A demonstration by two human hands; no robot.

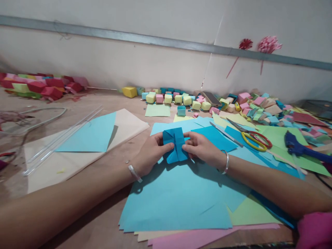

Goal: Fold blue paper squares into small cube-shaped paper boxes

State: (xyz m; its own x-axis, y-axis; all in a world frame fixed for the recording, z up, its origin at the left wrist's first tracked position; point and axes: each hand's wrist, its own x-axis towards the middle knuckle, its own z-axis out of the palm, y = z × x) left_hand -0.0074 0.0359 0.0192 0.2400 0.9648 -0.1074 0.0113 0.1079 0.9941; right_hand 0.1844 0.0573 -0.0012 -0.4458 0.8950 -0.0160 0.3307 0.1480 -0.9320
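A small folded piece of blue paper [175, 152] is held up between my two hands, with creases meeting along its middle. My left hand [153, 152] pinches its left side, thumb on the front face. On the right side, my right hand [198, 147] grips the edge between thumb and fingers; some of those fingers are hidden behind the paper. Beneath both hands lies a stack of light blue sheets [178, 204], fanned over pink and pale green ones.
Scissors [254, 136] with yellow and red handles, a craft knife [227, 135] and a blue glue gun [298, 145] lie at right. Many folded paper boxes [168, 99] line the wall. Clear rods [62, 141] rest across sheets at left, near a cable [49, 109].
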